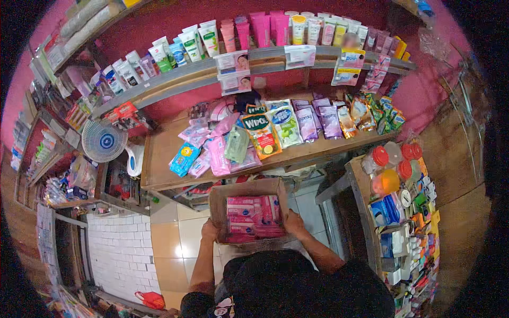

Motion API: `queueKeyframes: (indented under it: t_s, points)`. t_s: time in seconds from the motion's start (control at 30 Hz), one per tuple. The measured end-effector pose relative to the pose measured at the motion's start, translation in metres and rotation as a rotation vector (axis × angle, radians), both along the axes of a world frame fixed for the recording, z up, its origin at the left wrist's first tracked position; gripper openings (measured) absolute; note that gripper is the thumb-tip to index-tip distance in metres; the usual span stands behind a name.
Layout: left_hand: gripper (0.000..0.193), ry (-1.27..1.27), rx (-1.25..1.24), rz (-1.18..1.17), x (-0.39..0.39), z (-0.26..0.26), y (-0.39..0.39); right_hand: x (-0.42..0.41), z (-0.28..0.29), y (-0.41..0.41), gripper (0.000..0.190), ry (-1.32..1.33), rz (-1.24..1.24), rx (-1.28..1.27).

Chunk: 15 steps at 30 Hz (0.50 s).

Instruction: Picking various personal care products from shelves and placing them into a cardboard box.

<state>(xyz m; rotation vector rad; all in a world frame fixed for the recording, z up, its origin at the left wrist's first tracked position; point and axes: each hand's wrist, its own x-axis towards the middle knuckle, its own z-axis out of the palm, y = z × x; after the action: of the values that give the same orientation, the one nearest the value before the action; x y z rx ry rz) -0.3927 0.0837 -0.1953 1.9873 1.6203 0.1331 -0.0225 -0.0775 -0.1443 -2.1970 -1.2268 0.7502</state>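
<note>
An open cardboard box is held in front of my body, above the tiled floor. My left hand grips its left side near the lower corner. On the opposite side, my right hand holds the box's right wall. Inside lie several pink product cartons, stacked flat and bearing print. Just beyond the box runs the front edge of a wooden table. Wet-wipe packs and a row of refill pouches, among them an orange and green Wipol pouch, rest on it.
A shelf with upright tubes crosses the wall above the table. A white fan stands at left. To the right, a crowded counter carries red-lidded jars and small boxes. A red bag lies low at left.
</note>
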Motion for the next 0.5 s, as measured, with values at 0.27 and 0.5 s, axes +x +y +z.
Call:
queueKeyframes:
  t_s: [0.27,0.5]
  points:
    - [0.044,-0.051,0.056,-0.101,0.032,-0.007,-0.007,0.031,-0.001,-0.010,0.036,-0.133,-0.041,-0.142]
    - [0.048,0.030,-0.001,-0.197,0.119,0.005,-0.058,0.104,-0.026,-0.046,0.038,-0.368,-0.140,-0.105]
